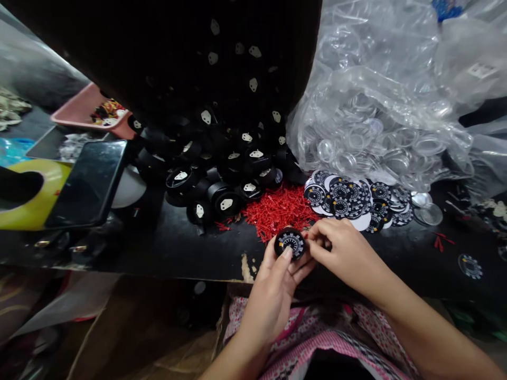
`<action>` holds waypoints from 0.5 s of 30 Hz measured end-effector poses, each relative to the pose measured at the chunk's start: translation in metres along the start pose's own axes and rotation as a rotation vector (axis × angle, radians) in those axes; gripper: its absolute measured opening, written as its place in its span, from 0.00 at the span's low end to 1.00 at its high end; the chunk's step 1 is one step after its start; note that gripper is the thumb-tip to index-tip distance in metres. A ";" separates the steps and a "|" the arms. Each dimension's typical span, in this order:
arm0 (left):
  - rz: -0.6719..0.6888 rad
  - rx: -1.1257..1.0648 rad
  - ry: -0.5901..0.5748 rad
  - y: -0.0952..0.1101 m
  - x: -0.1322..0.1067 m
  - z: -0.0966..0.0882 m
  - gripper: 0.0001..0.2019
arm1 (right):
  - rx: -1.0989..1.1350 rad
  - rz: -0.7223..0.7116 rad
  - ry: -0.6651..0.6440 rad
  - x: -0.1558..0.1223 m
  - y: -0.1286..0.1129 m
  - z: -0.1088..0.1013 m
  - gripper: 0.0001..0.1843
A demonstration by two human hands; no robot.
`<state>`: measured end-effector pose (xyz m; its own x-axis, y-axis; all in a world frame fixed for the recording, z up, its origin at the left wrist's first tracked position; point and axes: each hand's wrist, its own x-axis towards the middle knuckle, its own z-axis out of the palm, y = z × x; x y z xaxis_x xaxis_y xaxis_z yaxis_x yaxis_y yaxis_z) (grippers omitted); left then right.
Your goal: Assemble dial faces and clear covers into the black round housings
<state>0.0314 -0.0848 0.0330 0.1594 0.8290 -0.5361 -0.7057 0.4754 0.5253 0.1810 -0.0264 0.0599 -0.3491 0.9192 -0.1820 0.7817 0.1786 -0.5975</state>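
Note:
My left hand [275, 282] holds a small round black gauge [290, 236] near the table's front edge, with the thumb lying across its printed dial. Close to the gauge's right rim, my right hand [340, 245] has thumb and forefinger pinched together. A bit of red shows at those fingertips, apparently a small red pointer [306, 236]. Just beyond the hands lies a heap of thin red pointers [287, 208]. Loose printed dial discs [344, 198], black and white, are piled to its right. Black round gauge housings [224, 203] with whitish plates inside stand to its left.
A large dark container [178, 53] spills housings from behind. Clear round covers [356, 140] fill a plastic bag [388, 84] at right. On the left are a phone [89, 182], yellow tape roll [59, 174] and pink tray [75, 113]. One dial disc [470, 266] lies far right.

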 end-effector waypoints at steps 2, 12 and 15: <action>0.022 0.008 0.009 0.001 0.001 0.001 0.10 | -0.002 -0.048 0.065 -0.004 0.000 0.001 0.06; 0.069 0.113 0.052 0.010 -0.001 0.000 0.09 | -0.212 -0.401 0.204 -0.012 0.008 0.000 0.10; 0.095 0.137 0.068 0.010 0.000 0.000 0.11 | -0.090 -0.355 0.176 -0.013 0.007 -0.002 0.09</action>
<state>0.0241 -0.0804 0.0380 0.0460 0.8525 -0.5206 -0.6140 0.4352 0.6585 0.1925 -0.0365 0.0599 -0.5181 0.8394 0.1646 0.6730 0.5188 -0.5272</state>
